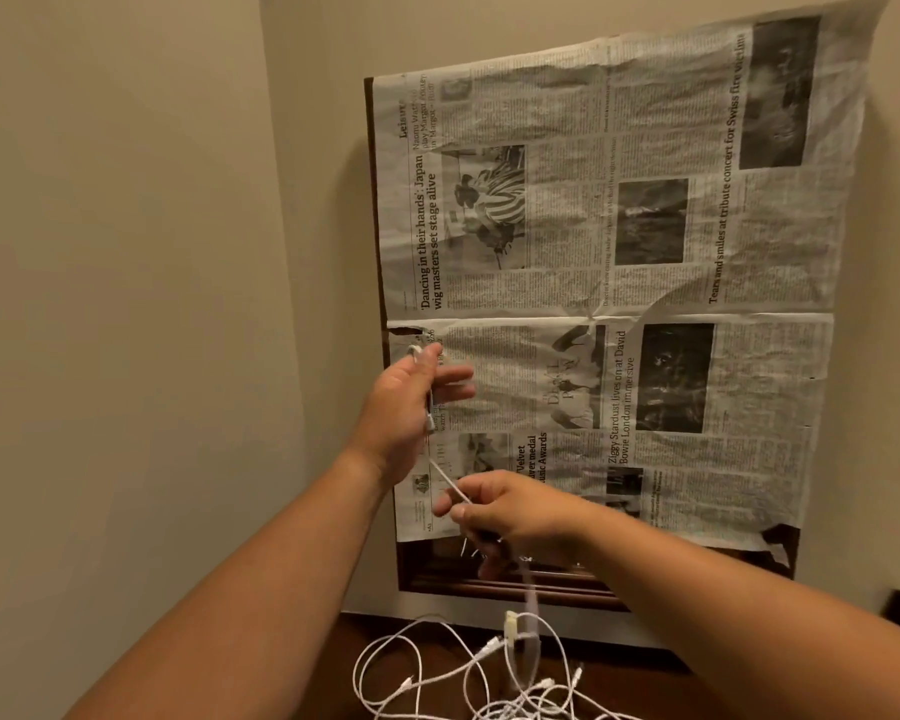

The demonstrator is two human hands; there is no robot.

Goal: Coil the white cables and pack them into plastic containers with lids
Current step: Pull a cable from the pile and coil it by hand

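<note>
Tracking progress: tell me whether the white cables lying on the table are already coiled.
No, the white cables on the dark table lie in a loose, sprawling tangle, not in neat coils.

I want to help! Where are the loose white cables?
Head view, bottom centre: the loose white cables lie tangled on the dark table, below the right hand.

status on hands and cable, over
Left hand holds white cable, right hand pinches it lower. Loose cables tangled below. No container in view.
</note>
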